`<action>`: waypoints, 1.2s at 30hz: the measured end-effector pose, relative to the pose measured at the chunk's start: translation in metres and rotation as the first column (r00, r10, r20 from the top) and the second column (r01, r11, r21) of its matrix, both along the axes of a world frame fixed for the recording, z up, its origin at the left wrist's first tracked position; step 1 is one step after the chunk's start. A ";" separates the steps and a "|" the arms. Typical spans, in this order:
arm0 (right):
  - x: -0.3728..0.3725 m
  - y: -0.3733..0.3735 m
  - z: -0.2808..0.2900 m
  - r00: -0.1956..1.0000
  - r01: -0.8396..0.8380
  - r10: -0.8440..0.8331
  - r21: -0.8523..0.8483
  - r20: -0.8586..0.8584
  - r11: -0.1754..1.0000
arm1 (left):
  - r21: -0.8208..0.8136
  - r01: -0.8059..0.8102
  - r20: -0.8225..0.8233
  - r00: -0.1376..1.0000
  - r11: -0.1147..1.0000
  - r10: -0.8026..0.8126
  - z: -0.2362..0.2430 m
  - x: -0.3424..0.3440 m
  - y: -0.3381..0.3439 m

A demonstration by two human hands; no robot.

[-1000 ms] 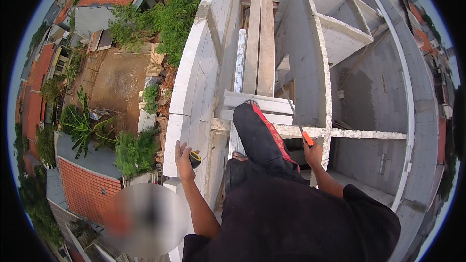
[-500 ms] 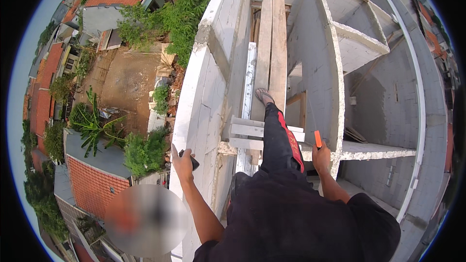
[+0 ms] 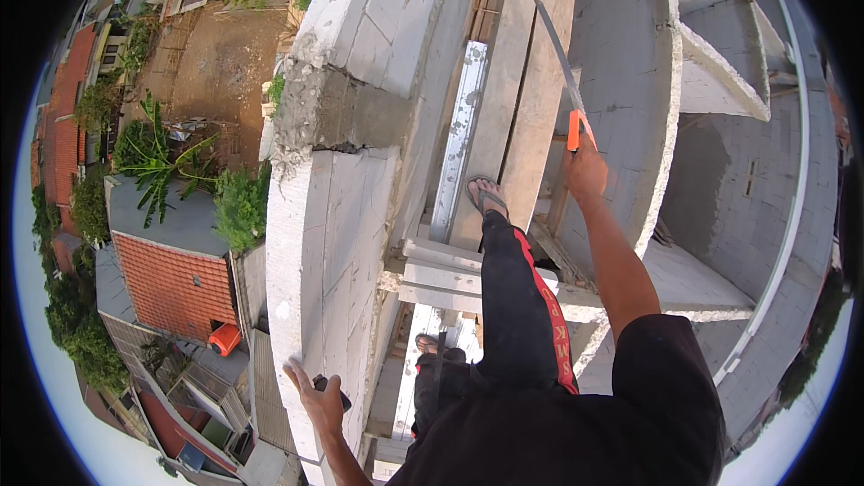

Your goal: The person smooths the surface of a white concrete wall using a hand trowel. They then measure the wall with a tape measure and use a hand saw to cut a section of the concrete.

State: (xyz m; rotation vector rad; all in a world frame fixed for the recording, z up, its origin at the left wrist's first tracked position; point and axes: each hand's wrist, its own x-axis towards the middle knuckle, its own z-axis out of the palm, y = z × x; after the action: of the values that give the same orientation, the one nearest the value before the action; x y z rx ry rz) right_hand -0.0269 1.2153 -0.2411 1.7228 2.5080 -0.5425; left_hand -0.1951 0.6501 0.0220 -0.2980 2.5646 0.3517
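My right hand (image 3: pixel 585 165) grips the orange handle of a hand saw (image 3: pixel 560 52), its long blade extended forward over the timber planks (image 3: pixel 526 54). My left hand (image 3: pixel 315 400) holds a dark tape measure (image 3: pixel 336 390), with fingertips at the top of the white block wall (image 3: pixel 297 288). My sandalled foot (image 3: pixel 486 194) stands on a plank beside a pale metal channel (image 3: pixel 457 144). Short white boards (image 3: pixel 439 274) lie crosswise under my leg; my other foot shows lower down, beside them.
Open rooms drop away right, between narrow, rough-topped block walls (image 3: pixel 668 144). A rough concrete column top (image 3: pixel 342 103) breaks the left wall. Beyond that wall, far below, are tiled roofs (image 3: pixel 166 279), a dirt yard (image 3: pixel 216 72) and trees.
My foot has stepped forward from the crosswise boards onto the plank. My right hand has raised the saw forward and up. My left hand has moved down and left along the wall top.
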 end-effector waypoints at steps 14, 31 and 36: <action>-0.130 0.078 -0.294 0.980 -0.156 0.139 0.115 0.143 0.981 | 0.093 -0.498 -0.189 0.841 0.862 0.507 -0.024 0.004 0.065; -0.101 0.002 -0.370 0.986 -0.157 0.160 0.059 -0.050 0.986 | 0.339 -0.378 -0.411 0.765 0.862 0.497 -0.097 0.064 -0.056; -0.124 -0.001 -0.357 0.904 -0.160 0.263 0.305 -0.338 0.939 | 0.356 -0.352 -0.369 0.798 0.866 0.476 -0.119 0.068 -0.111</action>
State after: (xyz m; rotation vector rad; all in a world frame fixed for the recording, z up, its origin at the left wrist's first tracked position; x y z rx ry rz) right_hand -0.1512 1.2146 -0.5984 1.5022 3.1264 -0.5805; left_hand -0.1267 0.5394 -0.0965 -0.7679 2.8240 1.0404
